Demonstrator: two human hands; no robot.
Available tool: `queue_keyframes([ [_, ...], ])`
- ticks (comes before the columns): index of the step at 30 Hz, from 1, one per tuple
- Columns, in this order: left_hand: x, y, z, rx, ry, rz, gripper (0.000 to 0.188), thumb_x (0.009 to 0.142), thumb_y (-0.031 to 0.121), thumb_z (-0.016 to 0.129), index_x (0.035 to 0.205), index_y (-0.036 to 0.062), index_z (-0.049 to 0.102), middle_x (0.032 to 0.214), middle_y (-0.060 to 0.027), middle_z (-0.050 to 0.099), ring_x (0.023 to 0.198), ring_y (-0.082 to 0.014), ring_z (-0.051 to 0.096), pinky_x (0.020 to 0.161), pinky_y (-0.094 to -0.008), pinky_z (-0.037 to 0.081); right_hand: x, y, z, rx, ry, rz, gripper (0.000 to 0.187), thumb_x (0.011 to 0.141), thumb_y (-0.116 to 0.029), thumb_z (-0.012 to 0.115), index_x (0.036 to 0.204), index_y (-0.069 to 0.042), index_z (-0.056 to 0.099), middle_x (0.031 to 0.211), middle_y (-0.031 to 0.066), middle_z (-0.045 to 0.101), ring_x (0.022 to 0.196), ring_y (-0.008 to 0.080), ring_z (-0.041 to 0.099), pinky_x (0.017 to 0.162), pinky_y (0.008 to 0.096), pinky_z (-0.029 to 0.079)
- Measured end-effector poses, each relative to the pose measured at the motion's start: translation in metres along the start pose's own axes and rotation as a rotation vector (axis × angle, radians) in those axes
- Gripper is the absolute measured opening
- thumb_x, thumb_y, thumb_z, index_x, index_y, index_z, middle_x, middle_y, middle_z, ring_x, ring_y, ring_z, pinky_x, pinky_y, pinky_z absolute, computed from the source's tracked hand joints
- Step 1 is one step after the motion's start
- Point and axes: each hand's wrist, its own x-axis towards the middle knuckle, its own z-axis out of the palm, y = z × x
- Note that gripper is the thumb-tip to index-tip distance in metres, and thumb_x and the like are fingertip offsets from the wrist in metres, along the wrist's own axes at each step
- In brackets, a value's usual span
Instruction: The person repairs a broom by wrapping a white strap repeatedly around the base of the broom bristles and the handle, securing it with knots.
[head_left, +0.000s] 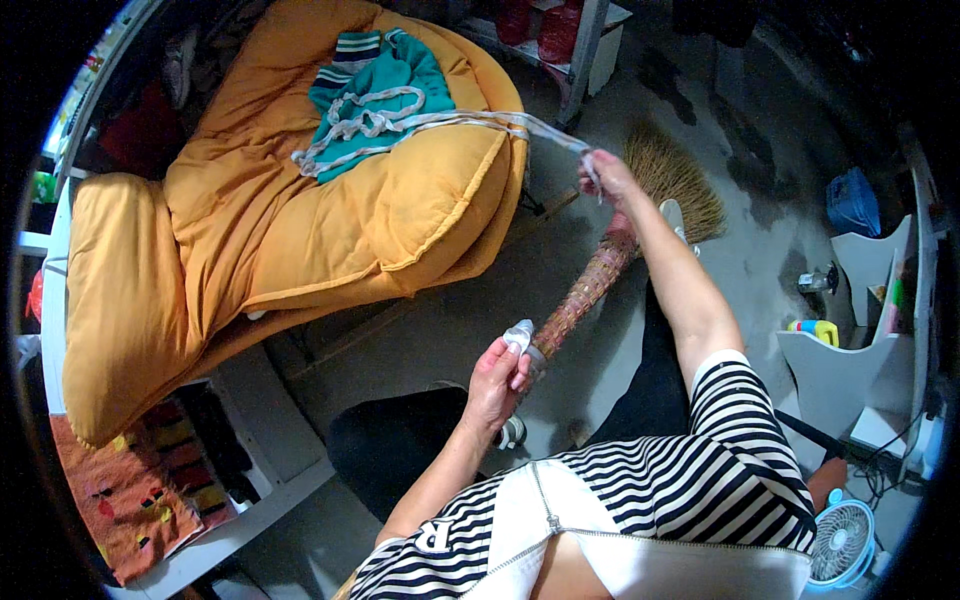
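While left fingers clamp wad, right fingers clamp strip, dark patches mark floor.

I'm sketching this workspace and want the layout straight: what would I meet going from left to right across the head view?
Orange-red patterned cloth, teal garment, left hand, right hand, broom bristles, blue basket.
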Motion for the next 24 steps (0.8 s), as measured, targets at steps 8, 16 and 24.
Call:
queue_keyframes([
  [8, -0.003, 0.004, 0.002, 0.068, 0.048, -0.016, 0.015, 0.09, 0.018, 0.045, 0.097, 0.0057, 0.048, 0.066, 0.0014, 0.046, 0.05, -0.005, 0.035, 0.048, -0.0169, 0.029, 0.035, 0.054, 0.077, -0.144, 0.077, -0.234, 0.019, 0.089, -0.021, 0.043, 0.097, -0.006, 0.053, 0.078, -0.0019, 0.054, 0.065, 0.0059, 0.049, 0.059, 0.021, 0.041],
  [16, -0.004, -0.002, -0.008, 0.081, 0.02, 0.07, 0.009, 0.089, 0.016, 0.046, 0.094, 0.0083, 0.049, 0.065, 0.0035, 0.047, 0.049, -0.0035, 0.035, 0.044, -0.0155, 0.029, -0.133, -0.083, 0.015, -0.275, 0.099, -0.295, 0.016, 0.089, -0.028, 0.047, 0.091, -0.012, 0.051, 0.065, -0.0071, 0.041, 0.051, 0.003, 0.037, 0.043, 0.0164, 0.031],
  [24, -0.002, -0.014, -0.01, 0.159, -0.003, 0.123, 0.017, 0.089, 0.016, 0.047, 0.103, 0.0086, 0.05, 0.065, 0.0036, 0.046, 0.049, -0.0037, 0.035, 0.043, -0.0157, 0.028, -0.357, -0.168, -0.04, 0.107, 0.177, -0.223, 0.012, 0.091, -0.017, 0.041, 0.092, -0.008, 0.049, 0.068, 0.0035, 0.052, 0.051, 0.0045, 0.04, 0.045, 0.017, 0.037],
])
